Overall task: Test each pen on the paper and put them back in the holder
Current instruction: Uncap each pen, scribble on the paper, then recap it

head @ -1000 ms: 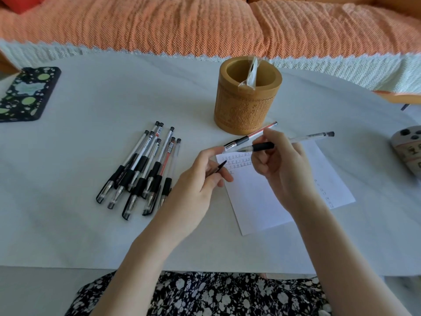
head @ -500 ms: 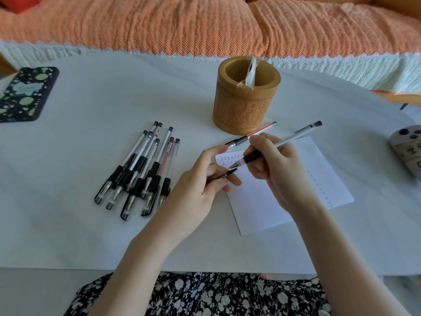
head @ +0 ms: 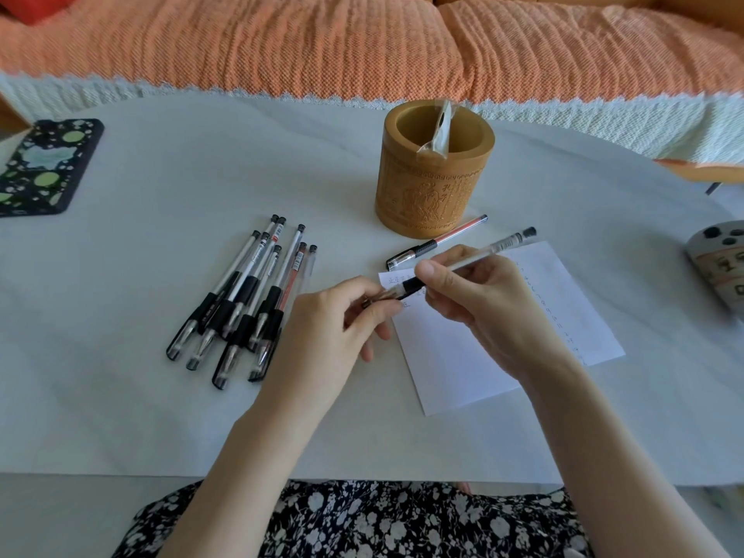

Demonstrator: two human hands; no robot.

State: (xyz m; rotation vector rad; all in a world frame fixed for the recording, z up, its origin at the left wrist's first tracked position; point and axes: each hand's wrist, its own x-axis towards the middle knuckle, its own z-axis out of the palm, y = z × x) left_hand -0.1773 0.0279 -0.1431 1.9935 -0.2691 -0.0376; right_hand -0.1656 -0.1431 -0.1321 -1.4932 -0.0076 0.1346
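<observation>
1. Right hand [head: 495, 316] grips the pen [head: 495, 248], thumb and curled fingers round the black grip section. The barrel slants up and right past the knuckles.
2. Left hand [head: 326, 336] pinches a small dark cap [head: 369, 303] in its fingertips, right at the pen's tip. It's blurred, so can't tell if the cap is seated.
3. Both hands are held above the paper's [head: 475, 364] top-left corner, covering some of the writing there.
4. Red pen [head: 439, 241] lies flat between paper and holder [head: 432, 195], just beyond the hands.
5. Holder stands upright, with a wrapped item [head: 437, 134] leaning inside.
6. Loose pens [head: 249, 300] are bunched on the table [head: 161, 416] left of the left hand, apart from it.
7. Phone case [head: 44, 167] lies far left.
</observation>
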